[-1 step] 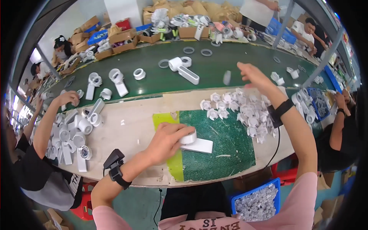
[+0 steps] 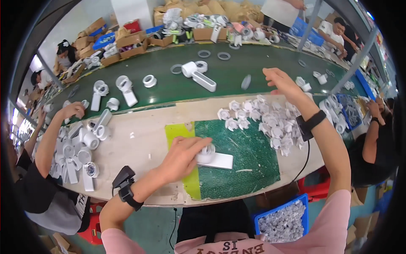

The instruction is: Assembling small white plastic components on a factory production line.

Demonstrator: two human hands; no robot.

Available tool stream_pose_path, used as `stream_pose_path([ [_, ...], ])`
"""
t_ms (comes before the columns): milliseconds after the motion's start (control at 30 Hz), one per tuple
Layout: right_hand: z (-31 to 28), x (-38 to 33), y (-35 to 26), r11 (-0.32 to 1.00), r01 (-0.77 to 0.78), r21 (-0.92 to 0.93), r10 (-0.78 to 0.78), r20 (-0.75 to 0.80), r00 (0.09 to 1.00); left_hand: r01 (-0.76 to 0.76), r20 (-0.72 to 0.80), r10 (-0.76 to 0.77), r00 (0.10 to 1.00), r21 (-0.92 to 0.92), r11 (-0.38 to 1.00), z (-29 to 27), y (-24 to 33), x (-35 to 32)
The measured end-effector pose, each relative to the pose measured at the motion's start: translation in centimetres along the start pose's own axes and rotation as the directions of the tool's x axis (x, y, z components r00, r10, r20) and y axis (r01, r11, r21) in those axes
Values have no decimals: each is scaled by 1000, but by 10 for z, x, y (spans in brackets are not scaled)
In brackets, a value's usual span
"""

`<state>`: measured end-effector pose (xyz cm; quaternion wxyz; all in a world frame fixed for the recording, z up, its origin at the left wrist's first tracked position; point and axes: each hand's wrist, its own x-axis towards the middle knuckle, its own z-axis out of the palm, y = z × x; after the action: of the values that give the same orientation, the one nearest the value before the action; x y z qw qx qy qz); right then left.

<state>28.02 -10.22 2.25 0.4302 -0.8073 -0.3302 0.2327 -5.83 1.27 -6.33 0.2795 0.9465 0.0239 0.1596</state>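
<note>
My left hand [image 2: 182, 157] grips the round head of a white plastic housing with a flat handle [image 2: 221, 161]. The housing rests on a dark green mat [image 2: 237, 182] with a yellow-green left strip. Over the edge of the green belt, my right hand [image 2: 282, 84] is raised, its fingers stretched out and holding nothing. A blurred grey ring [image 2: 245, 82], seen nearly edge-on, is left of that hand and apart from it; whether it touches the belt I cannot tell. Below the right hand lies a pile of white, petal-shaped plastic pieces [image 2: 270, 122].
Similar housings [image 2: 203, 78] and grey rings [image 2: 223, 56] lie on the green belt [image 2: 156, 97]. At the left, a co-worker's hand [image 2: 74, 111] hovers by a heap of white parts [image 2: 84, 154]. A blue crate [image 2: 305, 211] of small pieces stands below the table's right front.
The grey ring near my right hand has tilted and shifted slightly. The housing's round head now shows its inside instead of a smooth side. The whole view has shifted a little.
</note>
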Motion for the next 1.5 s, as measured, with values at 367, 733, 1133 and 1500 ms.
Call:
stream_pose_path([
  [367,5,-166,84,635,137,-760,-318,-96,943,140,95,-171,981,269,953,0,6,-4],
  [733,4,-151,128,705,212,-677,-427,-166,889,-55,-5,57,998,181,982,26,12,2],
  [1133,9,-145,99,814,254,-522,-433,-255,864,229,15,-231,973,80,970,28,32,24],
  [1500,103,-168,71,959,220,180,-247,148,958,-34,-33,49,998,345,938,30,60,44],
])
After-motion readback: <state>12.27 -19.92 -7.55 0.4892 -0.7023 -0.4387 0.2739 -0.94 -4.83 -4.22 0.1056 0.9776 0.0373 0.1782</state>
